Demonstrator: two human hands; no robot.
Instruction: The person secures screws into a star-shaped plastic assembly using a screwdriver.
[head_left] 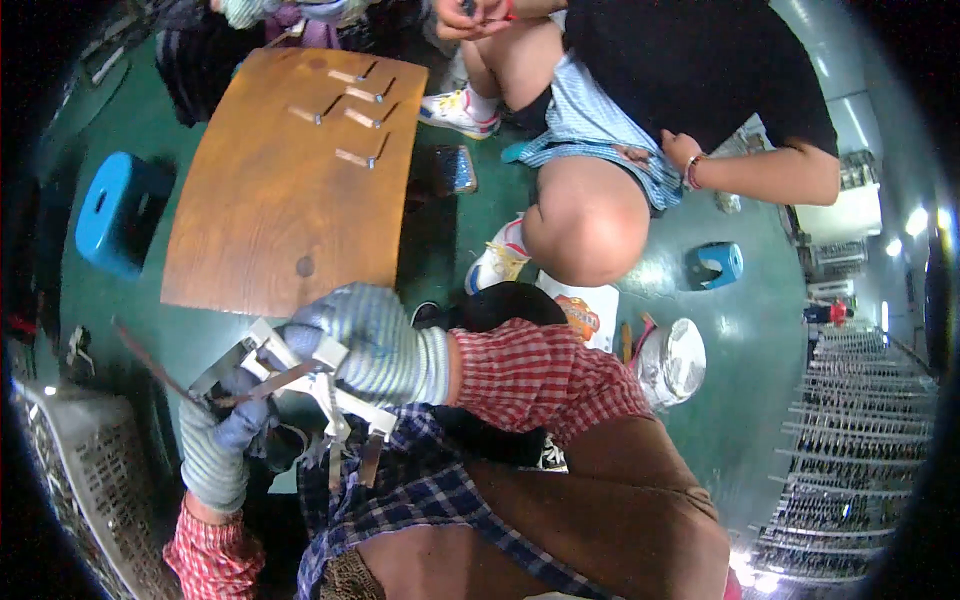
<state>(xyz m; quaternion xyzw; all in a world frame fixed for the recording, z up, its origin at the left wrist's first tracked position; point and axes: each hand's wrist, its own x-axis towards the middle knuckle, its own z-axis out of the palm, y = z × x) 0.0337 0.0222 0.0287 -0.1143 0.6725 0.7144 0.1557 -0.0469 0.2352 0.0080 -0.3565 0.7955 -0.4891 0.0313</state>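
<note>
A white branched bracket (pixel 335 400) with several thin metal strips hanging from its arms is held over my lap. My right hand (pixel 375 335), in a striped knit glove with blue-grey fingers, is closed around the bracket's upper part. In a matching glove, my left hand (pixel 225 430) is closed, fingers pinched at a thin brownish metal strip (pixel 280 384) beside the bracket. A longer dark strip (pixel 155 362) sticks out to the left past that hand. The exact contact of the left fingertips is partly hidden.
Ahead stands a low wooden table (pixel 270 220) with several small strip-and-pin pieces (pixel 370 95). A blue stool (pixel 110 215) is left of it. A grey perforated crate (pixel 105 480) stands at lower left. Another person (pixel 690 90) sits opposite; a silvery round container (pixel 672 362) is at right.
</note>
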